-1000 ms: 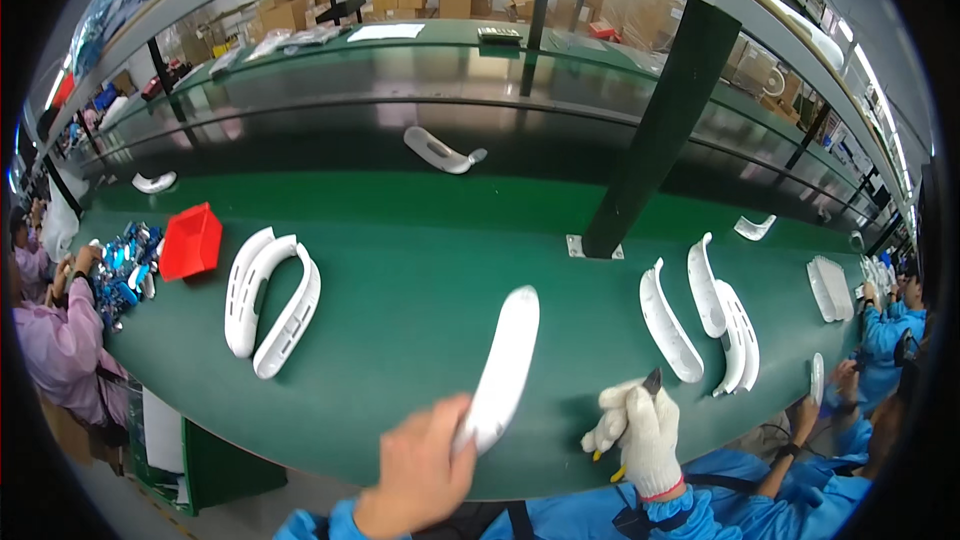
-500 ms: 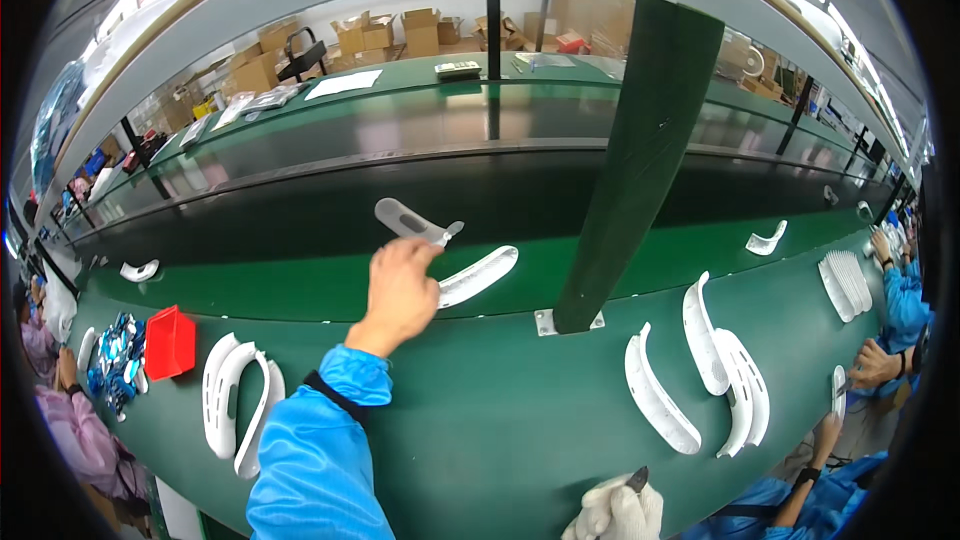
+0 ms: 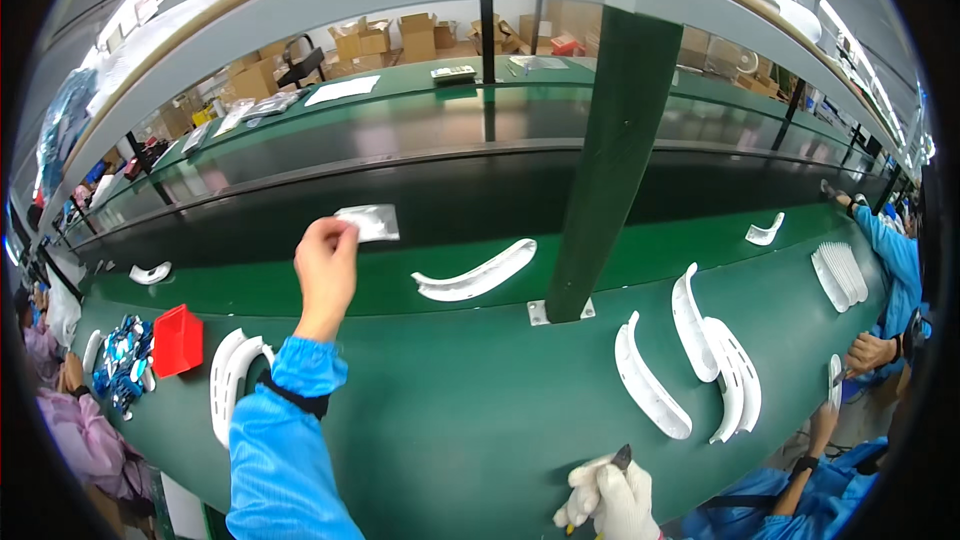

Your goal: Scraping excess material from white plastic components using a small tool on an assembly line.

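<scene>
My left hand (image 3: pixel 327 265), bare and in a blue sleeve, reaches over the dark belt at the middle left. Its thumb and fingers are pinched at the left edge of a small, shiny see-through packet (image 3: pixel 376 222). Right of that hand, a white curved shell (image 3: pixel 480 275) lies on the green strip, hollow side showing. At the bottom, my right hand (image 3: pixel 608 496) wears a white knit glove and is closed around a tool with a dark pointed tip (image 3: pixel 622 457). The rest of that tool is hidden in the glove.
A green post (image 3: pixel 610 170) is bolted to the bench. White curved shells (image 3: pixel 735 380) lie right of it, others (image 3: pixel 232 380) by my left sleeve. A red bin (image 3: pixel 178 340) stands beside a pile of blue and silver pieces (image 3: pixel 125 365). Co-workers' hands (image 3: pixel 868 352) are at both sides.
My left hand has moved left, away from the white shell, and now pinches the see-through packet. The grey curved piece formerly by its fingers no longer shows. My right hand stays low.
</scene>
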